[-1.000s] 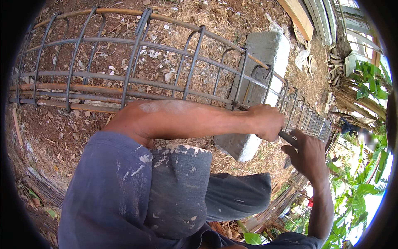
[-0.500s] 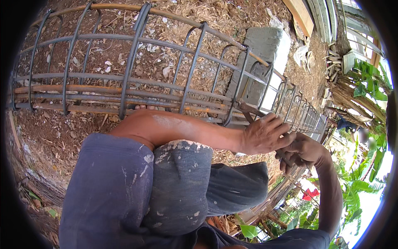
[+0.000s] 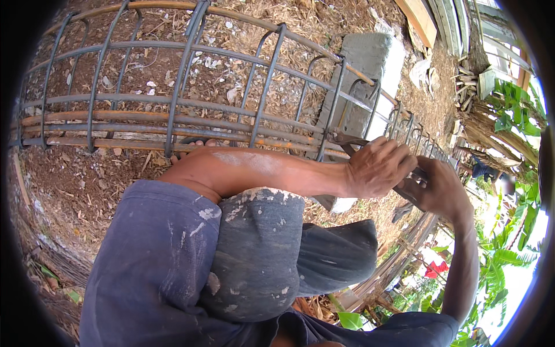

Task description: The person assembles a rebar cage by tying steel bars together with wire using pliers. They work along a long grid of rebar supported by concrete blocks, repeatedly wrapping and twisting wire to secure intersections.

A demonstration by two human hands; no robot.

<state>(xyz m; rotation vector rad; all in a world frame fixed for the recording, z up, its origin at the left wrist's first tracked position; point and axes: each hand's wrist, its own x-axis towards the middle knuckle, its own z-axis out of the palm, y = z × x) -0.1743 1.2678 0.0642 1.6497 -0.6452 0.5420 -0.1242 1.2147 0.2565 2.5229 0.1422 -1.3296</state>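
A long rebar cage (image 3: 214, 124) of rusty bars and bent stirrups runs across in front of me toward the far right. My left hand (image 3: 381, 168) is closed around dark, rusty pincers (image 3: 342, 139), whose head is at the lower bars beside a stirrup. Just to its right, my right hand (image 3: 436, 188) has its fingers curled and is blurred by motion. What it holds, if anything, is not clear; a dark bar-like shape shows by its fingers. My left forearm lies across my bent knee (image 3: 254, 254).
Under and behind the cage is a grey concrete block (image 3: 370, 75). Planks (image 3: 417, 22) lie at the upper right. Dry chips and soil cover the ground around my bare foot (image 3: 199, 143). Banana plants and another person (image 3: 484, 169) are far off at the right.
Both hands have shifted up and slightly right, the left still on the pincers. My right hand has moved upward, nearer the cage. The knee has shifted slightly right.
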